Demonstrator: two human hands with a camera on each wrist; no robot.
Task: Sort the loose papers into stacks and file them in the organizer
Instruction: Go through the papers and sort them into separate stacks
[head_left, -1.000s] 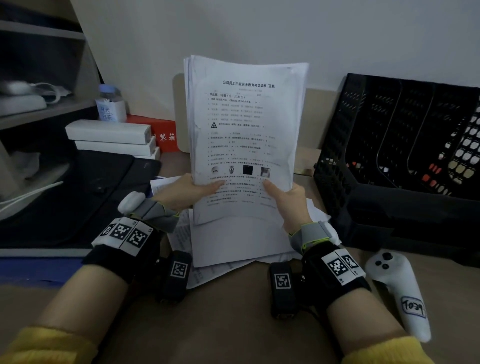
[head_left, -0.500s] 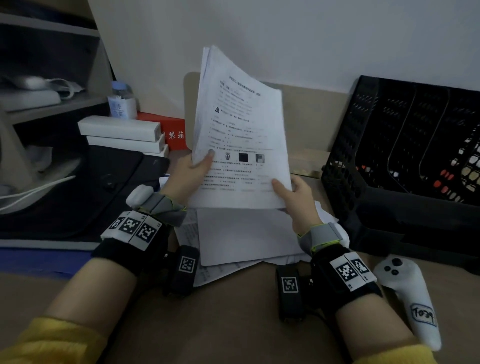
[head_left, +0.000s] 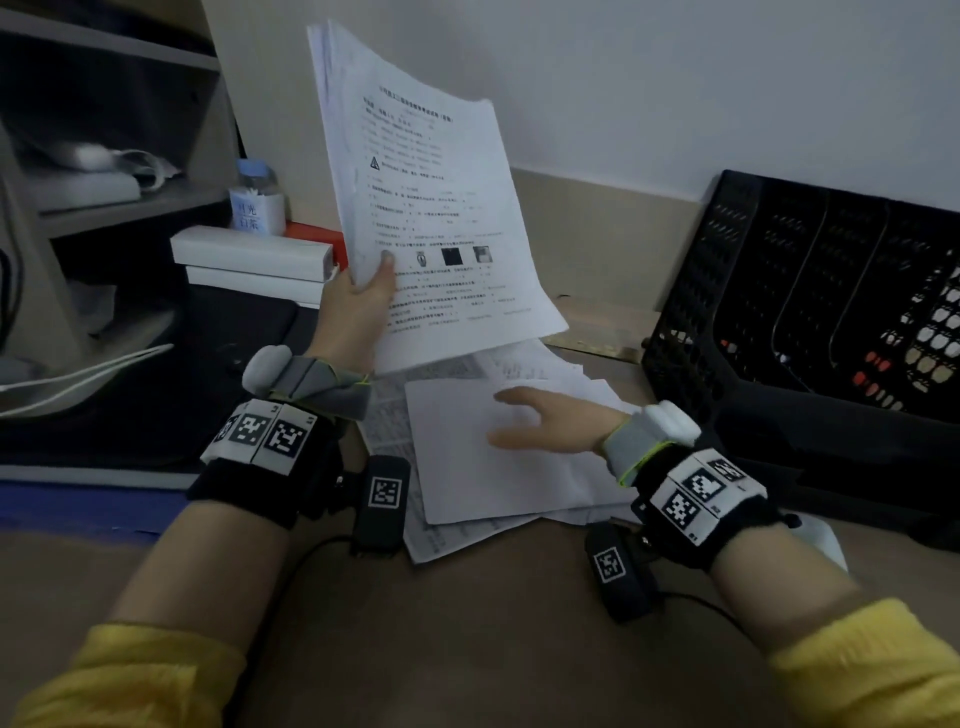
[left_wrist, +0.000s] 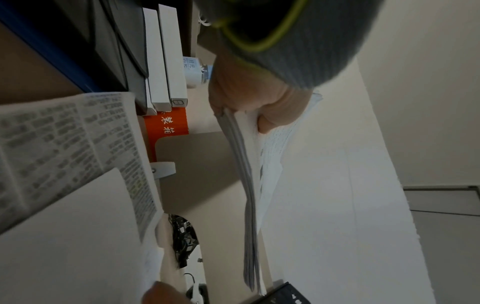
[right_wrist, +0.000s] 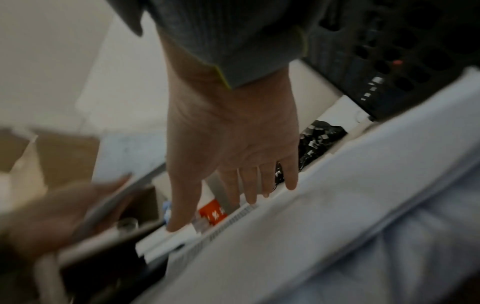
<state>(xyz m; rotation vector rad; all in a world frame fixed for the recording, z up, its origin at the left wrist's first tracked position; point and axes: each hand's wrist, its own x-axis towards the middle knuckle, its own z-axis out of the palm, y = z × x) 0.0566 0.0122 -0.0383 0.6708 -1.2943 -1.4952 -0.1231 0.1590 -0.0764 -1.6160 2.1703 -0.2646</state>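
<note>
My left hand (head_left: 363, 296) pinches a thick stack of printed sheets (head_left: 431, 208) near its lower left edge, thumb on the front page, and holds it upright and tilted above the desk. The left wrist view shows the stack (left_wrist: 249, 185) edge-on under my left hand (left_wrist: 249, 102). My right hand (head_left: 540, 421) hovers with straight, spread fingers over the loose papers (head_left: 493, 467) lying on the desk; the right wrist view shows my right hand (right_wrist: 233, 164) open above the papers (right_wrist: 311, 236). The black mesh organizer (head_left: 810, 322) stands at the right.
White boxes (head_left: 249, 260), an orange box (left_wrist: 166, 123) and a small bottle (head_left: 254, 202) sit at the back left by a shelf unit (head_left: 104, 197). A black pad (head_left: 156, 364) lies left of the papers. A white controller (head_left: 821, 540) lies behind my right wrist.
My right hand has let go of the held stack and dropped over the loose papers on the desk. My left hand alone now holds the stack, raised and tilted further left.
</note>
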